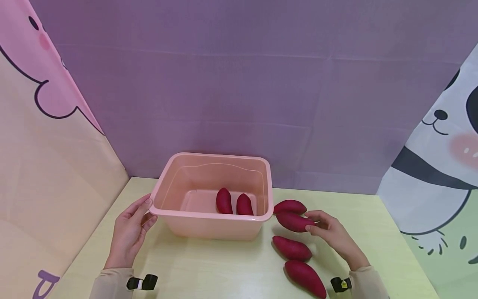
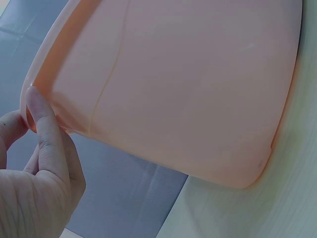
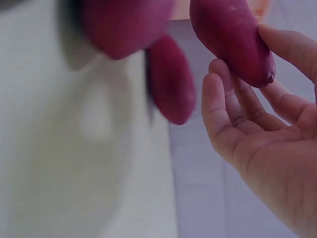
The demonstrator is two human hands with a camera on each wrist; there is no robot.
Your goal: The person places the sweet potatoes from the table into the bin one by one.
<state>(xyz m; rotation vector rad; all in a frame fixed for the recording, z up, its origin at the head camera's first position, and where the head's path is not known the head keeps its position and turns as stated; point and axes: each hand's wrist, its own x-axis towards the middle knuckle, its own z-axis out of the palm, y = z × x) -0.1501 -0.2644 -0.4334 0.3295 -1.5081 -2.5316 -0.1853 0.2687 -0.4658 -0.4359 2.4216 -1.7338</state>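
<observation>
A pink plastic basin (image 1: pixel 213 227) stands on the table, with two purple-red sweet potatoes (image 1: pixel 223 201) inside it. At its left corner my left hand (image 1: pixel 130 234) pinches the rim between thumb and fingers, also plain in the left wrist view. To the right of the basin, my right hand (image 1: pixel 336 234) holds a sweet potato (image 1: pixel 292 222) by its right end; the right wrist view shows thumb and fingers around that end. One sweet potato (image 1: pixel 291 206) lies just behind the held one. Two more, a middle one (image 1: pixel 291 248) and a near one (image 1: pixel 305 277), lie in front.
The pale wooden table (image 1: pixel 209 270) meets a purple cloth backdrop (image 1: pixel 224 83) close behind the basin. Printed cloth panels flank both sides, with a panda (image 1: pixel 437 166) on the right one. A black band with a small device (image 1: pixel 149 282) sits on each wrist.
</observation>
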